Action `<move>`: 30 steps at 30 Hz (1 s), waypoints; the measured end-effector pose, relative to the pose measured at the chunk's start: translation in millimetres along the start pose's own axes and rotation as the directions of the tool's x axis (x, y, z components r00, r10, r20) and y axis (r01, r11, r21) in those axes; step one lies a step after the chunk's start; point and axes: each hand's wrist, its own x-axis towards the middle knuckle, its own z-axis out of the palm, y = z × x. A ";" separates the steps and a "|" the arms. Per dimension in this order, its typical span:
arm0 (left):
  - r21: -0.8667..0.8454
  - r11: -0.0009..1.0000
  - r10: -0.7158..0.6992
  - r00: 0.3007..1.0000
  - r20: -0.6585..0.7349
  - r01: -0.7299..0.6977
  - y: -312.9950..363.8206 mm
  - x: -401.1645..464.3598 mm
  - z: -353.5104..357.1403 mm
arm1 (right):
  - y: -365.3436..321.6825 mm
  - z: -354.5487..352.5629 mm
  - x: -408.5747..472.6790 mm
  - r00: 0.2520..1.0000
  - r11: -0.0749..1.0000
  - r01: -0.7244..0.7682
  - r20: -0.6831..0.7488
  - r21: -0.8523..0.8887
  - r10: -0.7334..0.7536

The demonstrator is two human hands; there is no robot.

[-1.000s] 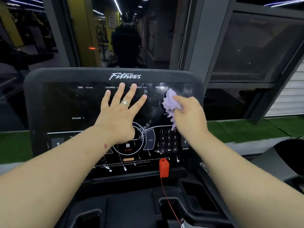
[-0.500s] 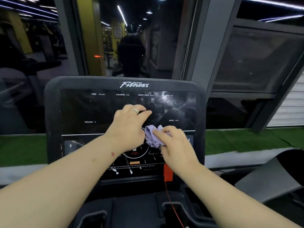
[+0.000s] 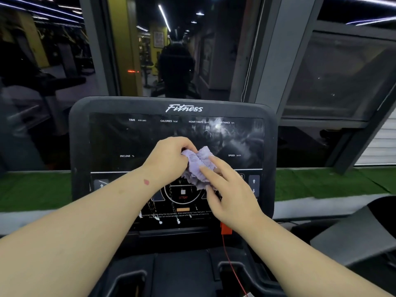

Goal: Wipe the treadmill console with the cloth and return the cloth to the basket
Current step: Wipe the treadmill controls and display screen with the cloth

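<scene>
The black treadmill console [image 3: 120,142] fills the middle of the view, with smears on its upper right screen. A crumpled lilac cloth [image 3: 199,166] is held in front of the console's centre, above the STOP dial. My left hand [image 3: 169,159] grips the cloth's upper left part with curled fingers. My right hand [image 3: 227,191] holds the cloth from the lower right, with fingers laid over it and the thumb underneath. No basket is in view.
A red safety clip [image 3: 226,229] with a red cord hangs below the console. Cup holders [image 3: 233,273] sit in the tray beneath. Green turf [image 3: 321,183] and a window frame lie beyond; another machine's grey part [image 3: 351,234] is at the right.
My right hand brought the cloth from the upper right of the screen down to the centre. My left hand left the screen, curled, and took hold of the cloth.
</scene>
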 end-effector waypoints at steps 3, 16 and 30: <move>0.010 1.000 -0.020 0.998 -0.052 0.021 -2.1 0.0 0.9 | 0.9 -1.5 -1.0 0.997 0.999 -0.034 -0.071 -0.007 0.034; 0.014 1.000 -0.019 0.998 -0.061 0.020 3.9 -1.4 0.8 | -6.8 -1.6 20.1 0.830 0.785 -0.552 0.096 0.283 0.549; -0.142 0.988 -0.050 0.999 0.020 0.053 15.9 3.7 13.9 | 8.6 9.3 23.5 0.995 0.959 -0.086 -0.081 -0.270 0.067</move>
